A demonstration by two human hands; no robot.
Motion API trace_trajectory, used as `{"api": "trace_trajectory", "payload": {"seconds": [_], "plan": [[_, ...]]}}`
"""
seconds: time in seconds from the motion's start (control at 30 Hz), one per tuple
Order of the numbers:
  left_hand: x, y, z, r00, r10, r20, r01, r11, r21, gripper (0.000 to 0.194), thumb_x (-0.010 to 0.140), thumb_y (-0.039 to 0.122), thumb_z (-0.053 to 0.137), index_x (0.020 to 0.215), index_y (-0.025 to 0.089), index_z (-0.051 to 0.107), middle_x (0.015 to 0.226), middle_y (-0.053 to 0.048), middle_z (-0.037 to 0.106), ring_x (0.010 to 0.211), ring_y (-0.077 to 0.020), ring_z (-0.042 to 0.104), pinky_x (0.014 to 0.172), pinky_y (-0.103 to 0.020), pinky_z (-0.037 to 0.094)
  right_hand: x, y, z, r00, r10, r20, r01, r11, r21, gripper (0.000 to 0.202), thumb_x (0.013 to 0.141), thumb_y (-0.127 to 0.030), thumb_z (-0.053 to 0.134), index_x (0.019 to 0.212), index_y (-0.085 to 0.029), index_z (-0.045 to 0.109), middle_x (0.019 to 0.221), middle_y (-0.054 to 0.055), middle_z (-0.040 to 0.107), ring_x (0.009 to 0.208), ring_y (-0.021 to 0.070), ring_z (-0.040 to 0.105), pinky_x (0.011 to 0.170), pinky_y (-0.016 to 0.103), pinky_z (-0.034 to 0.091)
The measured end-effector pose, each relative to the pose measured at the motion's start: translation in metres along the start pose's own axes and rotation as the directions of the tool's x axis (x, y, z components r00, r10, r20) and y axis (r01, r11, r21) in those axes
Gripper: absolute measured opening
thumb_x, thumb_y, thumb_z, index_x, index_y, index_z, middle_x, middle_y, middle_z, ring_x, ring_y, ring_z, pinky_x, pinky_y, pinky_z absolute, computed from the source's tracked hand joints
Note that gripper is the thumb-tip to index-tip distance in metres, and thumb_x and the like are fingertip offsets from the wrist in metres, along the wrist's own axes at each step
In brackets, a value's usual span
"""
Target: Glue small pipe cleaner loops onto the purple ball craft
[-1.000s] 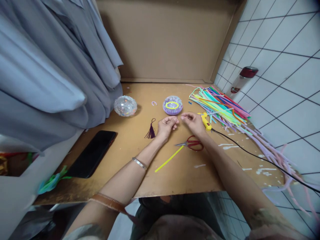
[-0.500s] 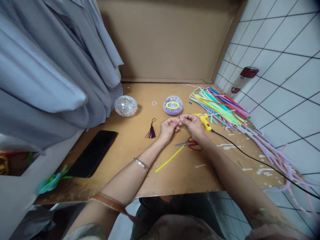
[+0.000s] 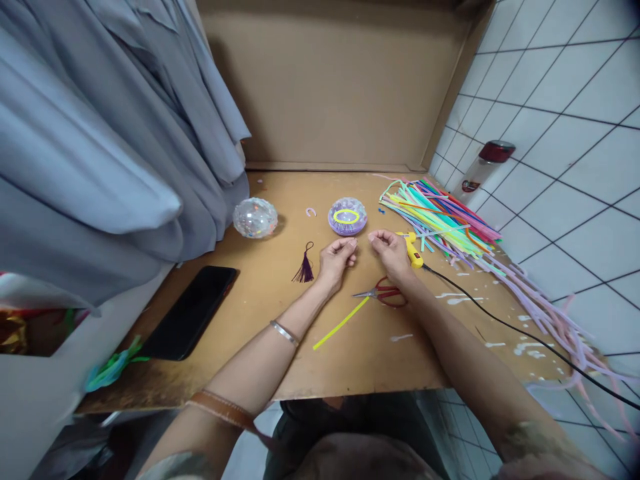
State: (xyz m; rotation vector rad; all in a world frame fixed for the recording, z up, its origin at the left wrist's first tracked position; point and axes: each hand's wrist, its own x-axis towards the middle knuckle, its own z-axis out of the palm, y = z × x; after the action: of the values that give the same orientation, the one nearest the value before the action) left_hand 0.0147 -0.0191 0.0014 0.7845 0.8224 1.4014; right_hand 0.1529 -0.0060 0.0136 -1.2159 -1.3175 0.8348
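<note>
My left hand is closed in a pinch above the table; whatever sits between its fingertips is too small to make out. A short gap to its right, my right hand also pinches, its contents just as unclear. Beyond both hands rests a purple-tinted clear ball with a yellow ring and dark fringe on its front. Left of my left hand lies a dark purple tassel. Red-handled scissors lie below my right hand, their tip near a yellow strip. Beside that hand is a yellow glue gun.
A clear ball with coloured specks sits at the left, above a black phone. Many coloured strips are heaped at the right by the tiled wall. A black cord crosses the right side. Grey cloth hangs at left.
My hands, fingertips together before, have drawn apart, the right one shifting to the right. The whole view has tilted slightly, so the table appears a little lower.
</note>
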Motion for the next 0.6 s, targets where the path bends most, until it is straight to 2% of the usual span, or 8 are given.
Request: {"api": "trace_trajectory", "payload": {"seconds": [0.07,0.17,0.23,0.3,0.43,0.6], "plan": [[0.001,-0.001,0.000,1.000,0.000,-0.006,0.000,1.000,0.006,0.043,0.052,0.042,0.091,0.076,0.014,0.069,0.058,0.004,0.060,0.048,-0.0044,0.048,0.047,-0.019,0.036,0.000,-0.001,-0.004,0.993,-0.111,0.040,0.117,0.973,-0.200,0.023,0.080,-0.040,0.057,0.075,-0.019,0.065,0.071,0.003,0.063,0.067,0.0172,0.054,0.067,0.032,0.044],[0.003,-0.001,0.000,0.999,-0.005,-0.042,0.006,1.000,0.014,0.042,0.052,0.042,0.091,0.077,0.014,0.071,0.057,0.004,0.059,0.047,-0.0043,0.047,0.047,-0.018,0.035,-0.004,-0.005,-0.008,0.945,-0.296,0.139,0.325,0.798,-0.507,0.029,0.091,-0.035,0.046,0.082,-0.020,0.070,0.085,0.009,0.067,0.086,0.0234,0.059,0.082,0.037,0.045],[0.004,-0.001,0.000,0.997,0.002,-0.073,-0.001,1.000,0.011,0.043,0.050,0.042,0.091,0.076,0.014,0.071,0.057,0.004,0.060,0.048,-0.0042,0.047,0.046,-0.018,0.035,-0.007,-0.006,-0.009,0.923,-0.352,0.156,0.371,0.703,-0.607,0.031,0.094,-0.034,0.044,0.084,-0.021,0.070,0.087,0.010,0.066,0.089,0.0250,0.059,0.086,0.039,0.044],[0.006,0.000,0.000,0.995,0.017,-0.097,-0.017,1.000,0.005,0.043,0.049,0.042,0.091,0.075,0.014,0.071,0.057,0.004,0.060,0.047,-0.0040,0.046,0.045,-0.018,0.034,-0.007,-0.004,-0.010,0.918,-0.379,0.121,0.367,0.691,-0.623,0.028,0.094,-0.033,0.046,0.083,-0.022,0.070,0.086,0.010,0.066,0.088,0.0256,0.059,0.086,0.040,0.044],[0.006,0.002,-0.001,0.994,0.016,-0.109,-0.016,1.000,0.003,0.042,0.049,0.042,0.090,0.075,0.014,0.071,0.055,0.005,0.059,0.045,-0.0041,0.044,0.045,-0.019,0.033,0.002,0.001,-0.013,0.912,-0.407,0.057,0.377,0.772,-0.511,0.018,0.086,-0.027,0.052,0.089,-0.022,0.069,0.091,0.009,0.068,0.089,0.0264,0.062,0.086,0.042,0.048],[0.005,0.001,-0.001,0.994,0.018,-0.105,-0.016,1.000,0.017,0.042,0.051,0.042,0.090,0.075,0.014,0.070,0.058,0.003,0.060,0.048,-0.0047,0.047,0.047,-0.019,0.035,0.033,-0.009,-0.015,0.898,-0.425,0.116,0.438,0.834,-0.335,0.034,0.083,-0.022,0.049,0.111,-0.024,0.068,0.116,0.008,0.070,0.111,0.0264,0.061,0.102,0.045,0.047]]}}
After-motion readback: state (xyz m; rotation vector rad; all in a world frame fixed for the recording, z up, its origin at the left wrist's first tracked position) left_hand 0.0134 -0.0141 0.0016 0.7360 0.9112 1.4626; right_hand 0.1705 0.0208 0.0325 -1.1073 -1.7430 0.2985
